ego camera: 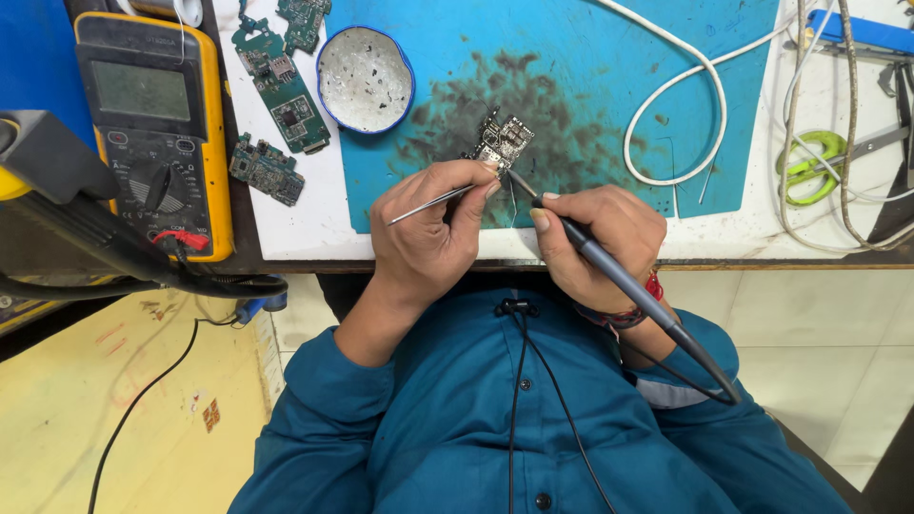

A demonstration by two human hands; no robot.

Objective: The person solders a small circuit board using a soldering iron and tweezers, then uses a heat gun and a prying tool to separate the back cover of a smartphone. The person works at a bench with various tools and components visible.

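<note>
So the left hand (428, 233) has its fingers (476, 181) pinched shut around thin metal tweezers (428, 203), tips down at the small circuit board (503, 143), while the right hand (595, 238) has its fingers clenched around a grey soldering iron (619, 276) held like a pen, tip touching the same board's near edge. The board sits on the blue mat (590, 86), right in the dark sooty patch, fairly close to the mat's front edge and not far from the desk (314, 228) edge where both wrists hang over. Room is kinda tight on the left: a round blue-rimmed dish (365, 78) sits at the mat's top left corner, with green boards (286, 90) and another small board (267, 169) just beside it on the white strip, then a yellow multimeter (157, 124) further left near the desk edge. To the right of the board the mat is more open, only a white cable (671, 105) looping across it. Past the mat's right edge there's green-handled scissors (809, 167) tangled among more wires. The iron's cord trails back over the blue sleeve (705, 371)
</note>
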